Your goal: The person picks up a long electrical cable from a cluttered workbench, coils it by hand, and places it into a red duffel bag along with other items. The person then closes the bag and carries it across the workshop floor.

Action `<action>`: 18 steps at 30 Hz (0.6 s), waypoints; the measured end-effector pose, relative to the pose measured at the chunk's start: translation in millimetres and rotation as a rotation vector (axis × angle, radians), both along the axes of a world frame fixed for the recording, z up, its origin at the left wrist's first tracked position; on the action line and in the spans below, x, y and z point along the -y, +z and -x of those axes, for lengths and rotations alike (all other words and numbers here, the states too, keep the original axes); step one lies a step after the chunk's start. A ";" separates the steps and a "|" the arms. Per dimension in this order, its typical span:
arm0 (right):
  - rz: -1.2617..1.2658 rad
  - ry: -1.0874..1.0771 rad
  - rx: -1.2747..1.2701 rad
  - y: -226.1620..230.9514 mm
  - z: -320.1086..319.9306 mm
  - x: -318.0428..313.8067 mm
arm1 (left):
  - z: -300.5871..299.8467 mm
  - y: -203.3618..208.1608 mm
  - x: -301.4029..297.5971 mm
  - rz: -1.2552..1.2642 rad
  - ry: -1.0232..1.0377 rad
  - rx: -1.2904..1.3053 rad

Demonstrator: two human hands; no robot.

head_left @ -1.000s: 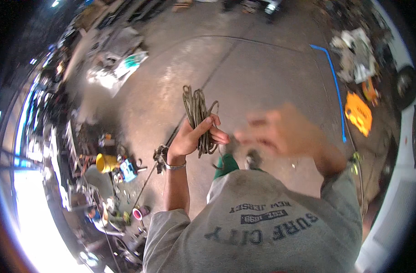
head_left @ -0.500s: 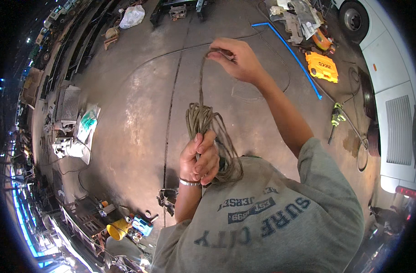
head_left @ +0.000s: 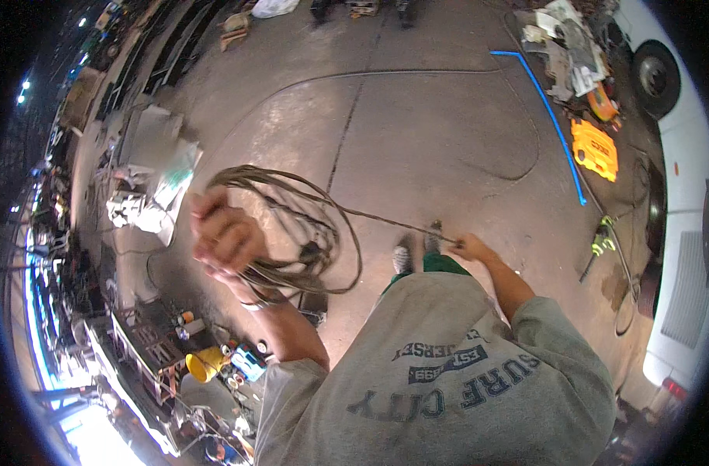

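A brownish, dusty cable [head_left: 249,172] hangs in several loose loops from my left hand [head_left: 228,237], whose fingers are wrapped round the coil and slightly blurred. Inside the loops dangles a dark lump [head_left: 312,252], too blurred to name. From the coil one strand runs taut to the right, past my shoes [head_left: 403,255]. My right hand [head_left: 472,248] grips that strand low in front of my body, with its fingers closed.
Another cable [head_left: 401,71] curves over the concrete floor. To the right lie a bent blue strip [head_left: 548,116], an orange plastic case [head_left: 595,151] and a green-and-black tool [head_left: 603,237], beside a white vehicle [head_left: 692,163]. A yellow container [head_left: 203,365] stands among clutter at lower left.
My left hand has swung left and up with the coil, which has opened into wider loops. My right hand has come down and to the right, stretching the strand sideways.
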State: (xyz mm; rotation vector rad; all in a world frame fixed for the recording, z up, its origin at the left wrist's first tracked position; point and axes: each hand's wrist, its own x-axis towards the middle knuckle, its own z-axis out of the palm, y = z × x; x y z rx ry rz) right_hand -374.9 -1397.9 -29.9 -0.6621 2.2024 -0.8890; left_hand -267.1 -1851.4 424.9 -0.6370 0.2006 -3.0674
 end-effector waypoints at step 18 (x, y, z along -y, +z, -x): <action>0.459 0.535 -0.509 426.2 73.0 101.5 | 79.5 -98.7 -27.0 1.224 0.126 0.578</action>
